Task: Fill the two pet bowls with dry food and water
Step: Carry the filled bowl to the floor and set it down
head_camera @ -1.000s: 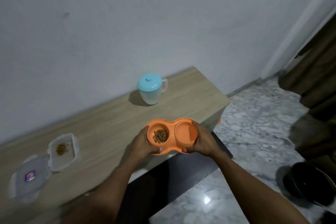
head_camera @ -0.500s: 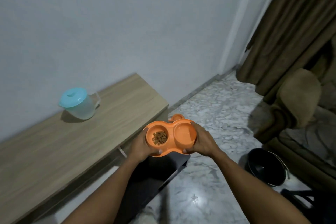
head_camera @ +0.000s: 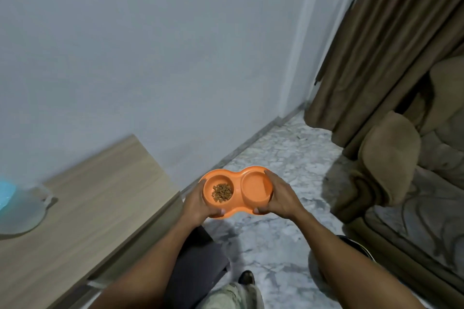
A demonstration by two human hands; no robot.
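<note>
Orange moulded plastic, shaped like a figure eight with two round wells joined at a narrow waist: that is the double pet bowl point(head_camera: 238, 192), held in the air above the grey-and-white marble floor point(head_camera: 276, 158), just off the end of the pale wood-grain surface point(head_camera: 95, 198). At the far left edge of that surface stands a translucent jug with a light blue lid point(head_camera: 15, 206), blurred and cut off by the frame. The left hand point(head_camera: 198, 204) clasps the bowl's left end, thumb laid over the near rim. The left well carries a small heap of brown dry kibble point(head_camera: 222, 192) that covers only part of its bottom. The right well point(head_camera: 256, 188) looks smooth and orange; it may hold water, though the view is too soft to tell. The right hand point(head_camera: 282, 198) grips the right end in the same way, fingers curled under and thumb on the near rim. The bowl's long axis runs left to right across the view, its right end a little farther away, and both wells face up, roughly level. A brown curtain point(head_camera: 371, 45) and a brown upholstered sofa arm point(head_camera: 386, 158) fill the right side.
</note>
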